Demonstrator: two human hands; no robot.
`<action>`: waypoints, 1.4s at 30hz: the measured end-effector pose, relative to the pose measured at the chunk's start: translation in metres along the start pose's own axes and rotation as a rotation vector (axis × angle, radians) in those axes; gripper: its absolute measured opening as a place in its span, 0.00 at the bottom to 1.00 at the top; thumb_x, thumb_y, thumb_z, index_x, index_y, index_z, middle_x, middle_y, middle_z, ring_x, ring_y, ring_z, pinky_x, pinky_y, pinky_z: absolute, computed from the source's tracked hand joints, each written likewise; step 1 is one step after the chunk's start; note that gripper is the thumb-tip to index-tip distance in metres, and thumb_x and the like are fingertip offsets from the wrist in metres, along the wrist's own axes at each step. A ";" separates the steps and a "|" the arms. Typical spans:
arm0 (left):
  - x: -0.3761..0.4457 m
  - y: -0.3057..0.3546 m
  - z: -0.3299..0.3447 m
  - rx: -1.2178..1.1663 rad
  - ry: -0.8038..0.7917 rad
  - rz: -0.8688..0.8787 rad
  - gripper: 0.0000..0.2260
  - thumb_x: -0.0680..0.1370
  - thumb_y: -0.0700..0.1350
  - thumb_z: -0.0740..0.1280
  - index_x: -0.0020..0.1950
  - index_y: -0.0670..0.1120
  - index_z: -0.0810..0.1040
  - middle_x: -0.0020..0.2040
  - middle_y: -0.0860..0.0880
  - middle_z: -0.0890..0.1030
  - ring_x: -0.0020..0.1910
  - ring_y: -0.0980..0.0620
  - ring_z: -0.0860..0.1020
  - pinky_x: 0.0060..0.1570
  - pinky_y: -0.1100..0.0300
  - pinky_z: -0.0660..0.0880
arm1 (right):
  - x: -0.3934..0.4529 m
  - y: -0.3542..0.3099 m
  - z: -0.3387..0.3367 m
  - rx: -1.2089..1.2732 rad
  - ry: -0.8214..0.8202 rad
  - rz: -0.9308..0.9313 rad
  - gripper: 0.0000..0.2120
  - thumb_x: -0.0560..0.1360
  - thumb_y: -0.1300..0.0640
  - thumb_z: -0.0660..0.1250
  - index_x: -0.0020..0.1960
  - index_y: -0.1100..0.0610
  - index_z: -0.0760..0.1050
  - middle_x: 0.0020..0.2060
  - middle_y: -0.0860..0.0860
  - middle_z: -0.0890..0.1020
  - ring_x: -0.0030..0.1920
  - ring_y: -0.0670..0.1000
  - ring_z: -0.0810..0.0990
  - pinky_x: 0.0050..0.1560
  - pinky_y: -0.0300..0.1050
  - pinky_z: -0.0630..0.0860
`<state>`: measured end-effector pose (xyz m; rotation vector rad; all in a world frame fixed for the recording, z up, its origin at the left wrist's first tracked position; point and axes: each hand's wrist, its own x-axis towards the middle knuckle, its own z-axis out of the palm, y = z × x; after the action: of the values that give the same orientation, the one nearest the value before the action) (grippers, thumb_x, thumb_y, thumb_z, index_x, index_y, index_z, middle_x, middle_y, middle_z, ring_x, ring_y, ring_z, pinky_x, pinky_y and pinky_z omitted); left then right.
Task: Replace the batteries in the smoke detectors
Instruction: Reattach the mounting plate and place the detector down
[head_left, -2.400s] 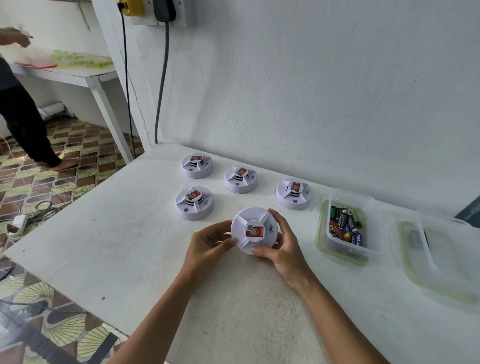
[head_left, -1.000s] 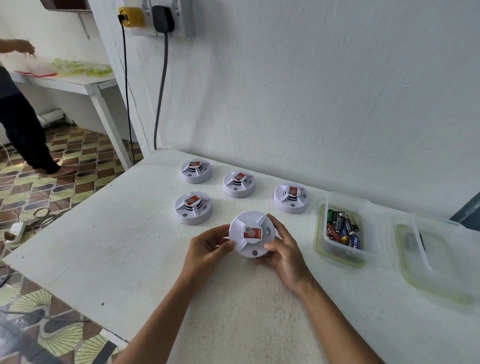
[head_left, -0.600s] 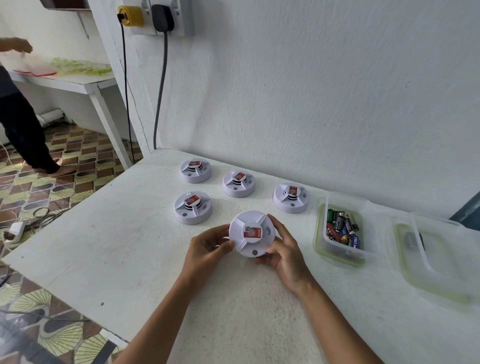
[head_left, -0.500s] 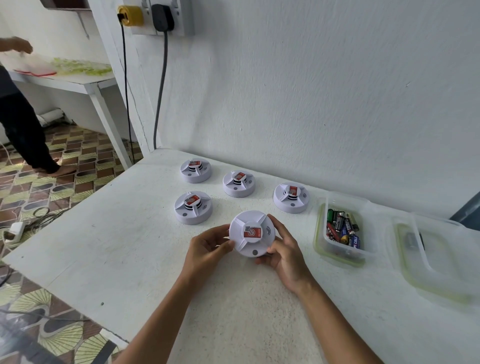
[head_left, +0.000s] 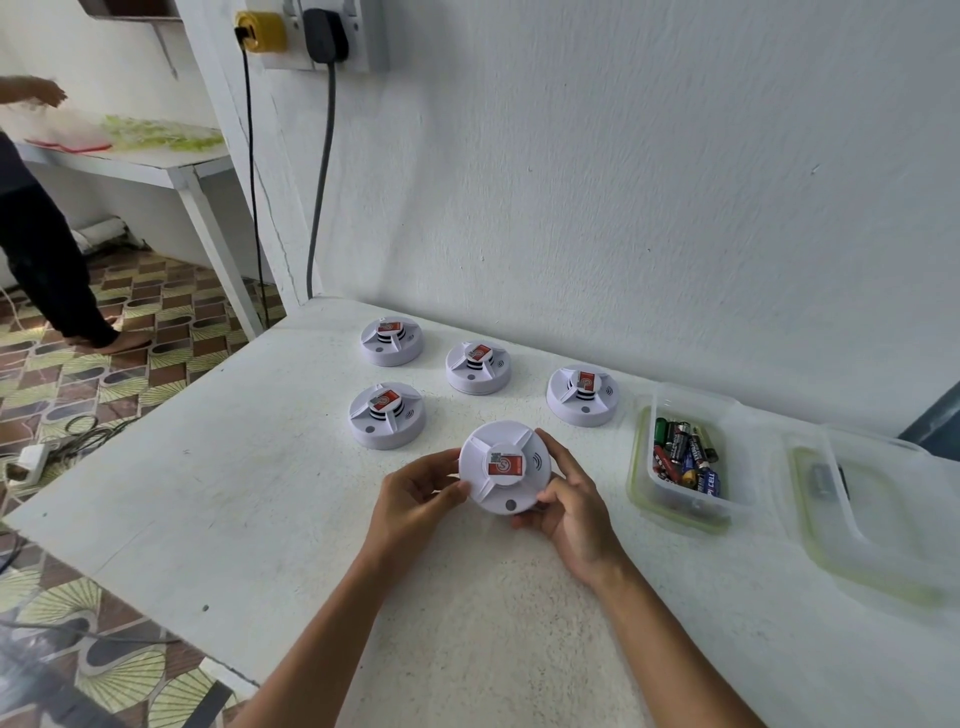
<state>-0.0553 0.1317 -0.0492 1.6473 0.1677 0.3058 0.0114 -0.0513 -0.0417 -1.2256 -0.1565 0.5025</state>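
Observation:
I hold a round white smoke detector with a red label between both hands, raised a little above the white table and tilted toward me. My left hand grips its left rim; my right hand cups its right and lower rim. Several more white detectors rest on the table behind it: one front left, one back left, one in the middle, one to the right. A clear tub to the right holds several loose batteries.
A second clear container with a dark item inside lies at the far right. The wall runs close behind the table, with plugs and hanging cables at its left corner. Another person stands by a second table on the patterned floor.
I have lifted the detector slightly off the table and turned it in my hands, so its small dot now faces down toward me. Everything else stays put.

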 end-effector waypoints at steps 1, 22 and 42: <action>0.000 0.000 0.000 0.002 0.002 0.002 0.17 0.72 0.41 0.71 0.61 0.45 0.81 0.54 0.48 0.85 0.54 0.45 0.83 0.59 0.43 0.77 | 0.000 0.000 0.000 0.000 -0.001 -0.001 0.32 0.64 0.63 0.60 0.68 0.49 0.70 0.55 0.57 0.80 0.47 0.55 0.82 0.37 0.49 0.78; 0.001 -0.007 0.003 0.079 0.014 0.034 0.15 0.75 0.38 0.72 0.61 0.44 0.79 0.52 0.49 0.85 0.48 0.47 0.83 0.49 0.55 0.80 | 0.003 0.003 -0.001 0.019 0.026 0.014 0.32 0.65 0.63 0.60 0.69 0.52 0.69 0.54 0.58 0.81 0.45 0.54 0.82 0.36 0.48 0.78; 0.005 -0.007 0.014 0.229 0.089 0.096 0.23 0.67 0.55 0.71 0.61 0.52 0.76 0.43 0.45 0.83 0.37 0.44 0.80 0.38 0.47 0.79 | 0.005 0.009 0.004 -0.253 0.095 -0.070 0.29 0.70 0.58 0.58 0.71 0.50 0.68 0.59 0.51 0.79 0.54 0.55 0.81 0.37 0.47 0.80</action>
<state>-0.0456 0.1204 -0.0566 1.8728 0.1964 0.4466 0.0115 -0.0431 -0.0490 -1.4832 -0.1850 0.3703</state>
